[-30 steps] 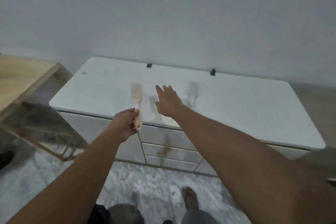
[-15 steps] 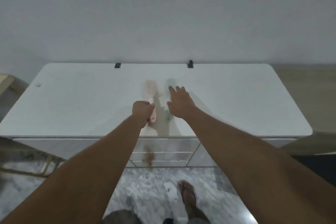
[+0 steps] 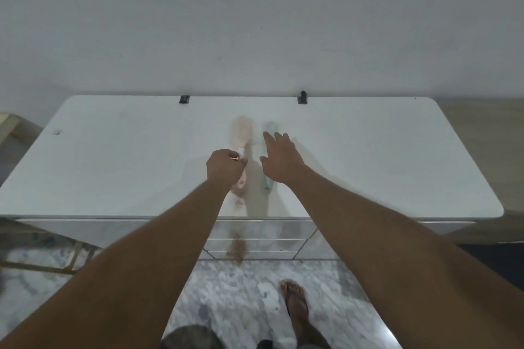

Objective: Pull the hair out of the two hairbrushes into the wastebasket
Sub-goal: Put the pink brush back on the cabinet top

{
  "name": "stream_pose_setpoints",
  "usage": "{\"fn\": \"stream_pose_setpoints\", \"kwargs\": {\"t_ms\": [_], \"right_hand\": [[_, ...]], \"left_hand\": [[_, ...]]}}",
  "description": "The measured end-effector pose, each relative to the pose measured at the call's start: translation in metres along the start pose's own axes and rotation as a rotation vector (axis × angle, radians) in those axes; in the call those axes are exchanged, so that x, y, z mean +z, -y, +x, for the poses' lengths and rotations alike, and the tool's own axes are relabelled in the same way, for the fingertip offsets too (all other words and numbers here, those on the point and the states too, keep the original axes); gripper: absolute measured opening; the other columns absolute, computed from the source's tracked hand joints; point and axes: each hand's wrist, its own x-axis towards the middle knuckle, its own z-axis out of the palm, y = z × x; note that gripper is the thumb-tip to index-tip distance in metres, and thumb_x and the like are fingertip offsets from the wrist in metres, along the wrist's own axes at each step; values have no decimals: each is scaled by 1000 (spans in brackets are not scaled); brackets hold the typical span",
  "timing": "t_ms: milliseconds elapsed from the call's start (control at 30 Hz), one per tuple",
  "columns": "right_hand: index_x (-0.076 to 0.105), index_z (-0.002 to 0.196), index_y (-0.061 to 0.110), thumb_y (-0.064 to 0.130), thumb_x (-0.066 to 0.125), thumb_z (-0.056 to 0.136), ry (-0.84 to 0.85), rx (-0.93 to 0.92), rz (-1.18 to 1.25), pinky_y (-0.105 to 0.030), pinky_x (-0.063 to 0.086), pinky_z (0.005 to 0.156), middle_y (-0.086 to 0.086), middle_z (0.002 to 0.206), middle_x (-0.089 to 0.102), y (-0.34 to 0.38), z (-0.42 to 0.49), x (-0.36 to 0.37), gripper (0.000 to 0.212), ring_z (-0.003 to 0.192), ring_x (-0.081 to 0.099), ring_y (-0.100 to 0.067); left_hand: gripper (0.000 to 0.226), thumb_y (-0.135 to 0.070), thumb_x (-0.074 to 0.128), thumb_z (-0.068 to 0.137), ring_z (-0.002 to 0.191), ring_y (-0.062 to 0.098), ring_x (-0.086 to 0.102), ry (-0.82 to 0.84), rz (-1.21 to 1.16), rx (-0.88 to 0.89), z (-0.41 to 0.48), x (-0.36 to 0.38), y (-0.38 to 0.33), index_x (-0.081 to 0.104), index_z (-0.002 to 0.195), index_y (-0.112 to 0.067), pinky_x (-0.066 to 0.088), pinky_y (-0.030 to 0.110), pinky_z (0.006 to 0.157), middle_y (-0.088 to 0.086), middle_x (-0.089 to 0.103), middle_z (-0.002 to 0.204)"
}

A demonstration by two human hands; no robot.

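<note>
Checked both brushes for brand or lettering: too blurred to read anything.

Noted pink brush [image 3: 241, 133] lying flat on the white desk [image 3: 113, 164], near the middle, head toward the wall [image 3: 255, 22], handle toward the front edge. Found left hand [image 3: 225, 168] curled round that handle, fingers closed on it, handle end poking out below the fist.

Noted green brush [image 3: 270, 127] just beside the pink one on its right, parallel, same heading, also on the desk. Found right hand [image 3: 279, 163] spread over the green brush's middle, fingers straight and slightly apart, gripping nothing. Cannot tell whether touching the brush or just above it. Only head tip and handle end of the green brush visible past that hand.

Logged surroundings:
- Black clip [image 3: 184, 99] and second clip [image 3: 302, 98] at the desk's back edge, against the wall.
- Small notch [image 3: 57, 132] near the far left corner of the top.
- Glossy top, with faint reflections of arms and brushes.
- Drawers [image 3: 255, 246] under the front edge, with a brown smear mirrored in them.
- Marble floor [image 3: 226, 292] below.
- One foot [image 3: 296, 303] in a sandal, right of centre.
- Gold-coloured frame [image 3: 42, 263] at left, beside the desk.
- Dark rounded shape [image 3: 192, 337] at the bottom edge, cut off; cannot tell what.
- Both forearms across the lower view, hiding much of the floor.
</note>
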Motion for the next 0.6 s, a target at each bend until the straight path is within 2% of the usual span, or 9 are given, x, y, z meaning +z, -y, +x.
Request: {"fn": "stream_pose_setpoints", "kwargs": {"t_ms": [167,267,600], "right_hand": [[20,154,11,32,50,99,-3,1,8,-48,31,116,-18,150,35,4,5,2,66,143,25,-39],[18,155,11,33,49,99,5,8,6,-48,29,118,-19,155,29,6,7,1,66,146,21,-38],[17,156,11,31,48,100,0,11,11,-48,22,121,-20,158,22,7,11,5,66,150,12,-42]], "left_hand": [[38,-28,73,85,109,22,65,51,14,15,7,3,3,69,119,-12,50,31,96,3,73,110],[37,-28,73,85,108,21,65,53,16,27,11,5,3,70,119,-14,50,32,96,2,73,108],[46,-35,69,86,115,21,62,63,74,53,17,11,10,64,128,-17,46,32,102,2,70,117]]}}
